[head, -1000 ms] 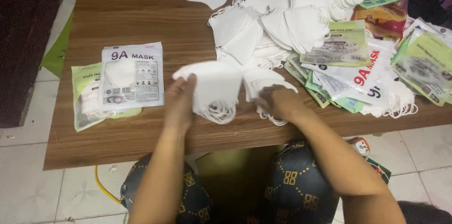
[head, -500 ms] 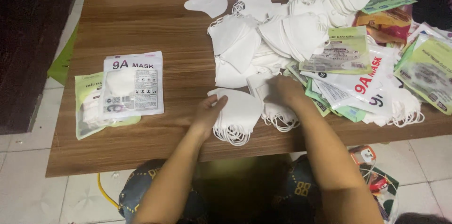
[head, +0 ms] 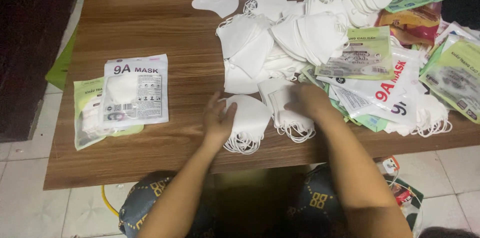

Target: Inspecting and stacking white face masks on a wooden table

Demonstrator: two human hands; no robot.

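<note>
A small stack of white folded face masks, elastic loops trailing at its near edge, is laid on the wooden counter. It is pressed flat under the open left hand. Just right of it, a second mask stack is gripped by the right hand.

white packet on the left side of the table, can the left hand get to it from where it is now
Probably yes. The left hand rests on a stack of white masks, and only bare wooden table lies between it and the white packet, which sits on top of a green packet with nothing covering it.
</note>
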